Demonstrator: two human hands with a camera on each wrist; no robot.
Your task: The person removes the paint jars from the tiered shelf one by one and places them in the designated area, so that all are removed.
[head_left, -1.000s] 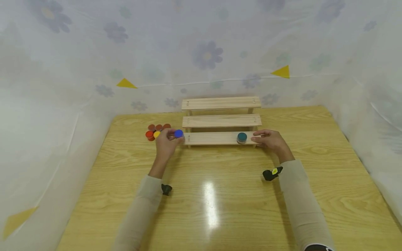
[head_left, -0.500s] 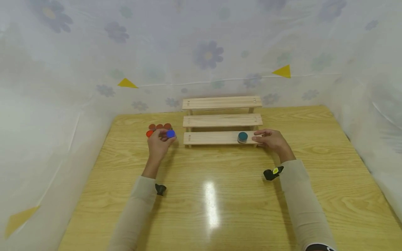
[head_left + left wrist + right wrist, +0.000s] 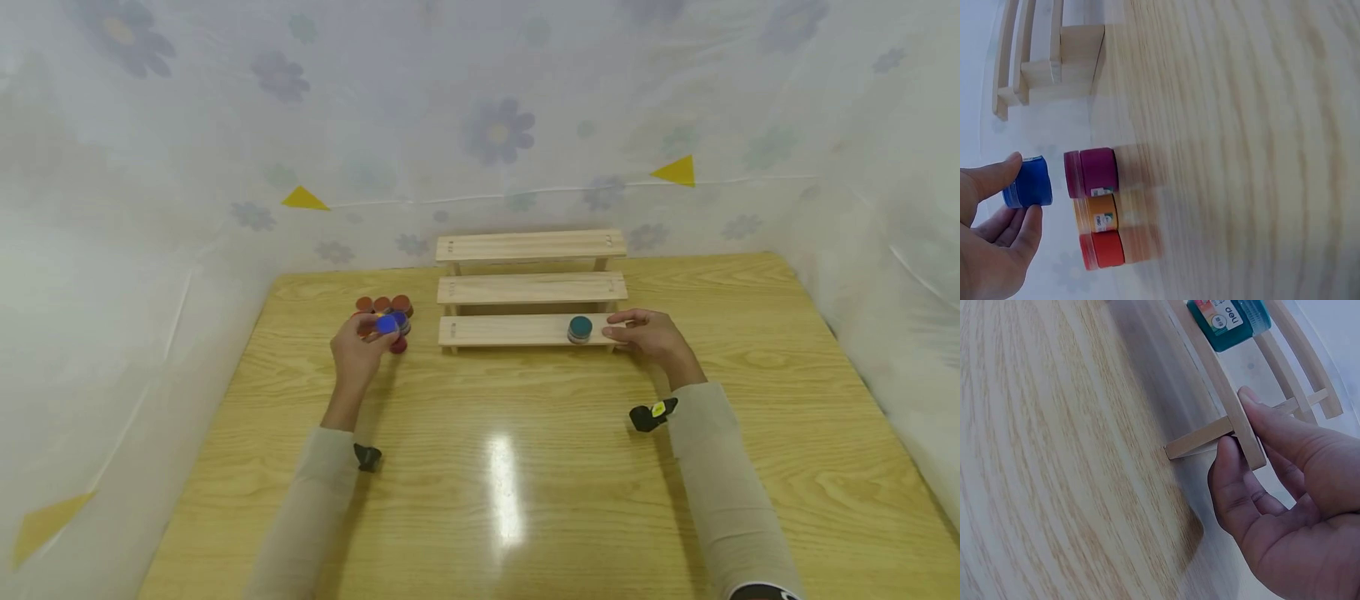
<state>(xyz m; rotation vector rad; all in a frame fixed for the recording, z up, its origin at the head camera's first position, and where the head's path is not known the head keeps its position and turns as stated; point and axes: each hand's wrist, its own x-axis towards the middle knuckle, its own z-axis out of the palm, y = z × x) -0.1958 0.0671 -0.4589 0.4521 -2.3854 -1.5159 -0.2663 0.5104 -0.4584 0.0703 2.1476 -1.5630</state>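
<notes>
My left hand (image 3: 352, 354) pinches a small blue paint jar (image 3: 1030, 182) between thumb and fingers, raised over a group of paint jars left of the shelf. In the left wrist view, a purple jar (image 3: 1099, 172), an orange jar (image 3: 1105, 214) and a red jar (image 3: 1109, 250) stand in a row beside it, apart from the held jar. My right hand (image 3: 652, 340) grips the right end of the lowest board of a three-tier wooden shelf (image 3: 502, 331), thumb on top and fingers beneath. A teal paint jar (image 3: 580, 330) stands on that board, just left of the right fingertips.
Several jars with reddish-brown lids (image 3: 382, 305) stand behind my left hand, which partly hides the group. The shelf's middle board (image 3: 531, 288) and top board (image 3: 531, 245) rise toward the flower-patterned curtain (image 3: 480, 167). Wooden tabletop (image 3: 450, 467) extends in front.
My left hand has moved left with the blue jar, from beside the shelf's left end to over the jar group. My right hand has stayed at the shelf's right end.
</notes>
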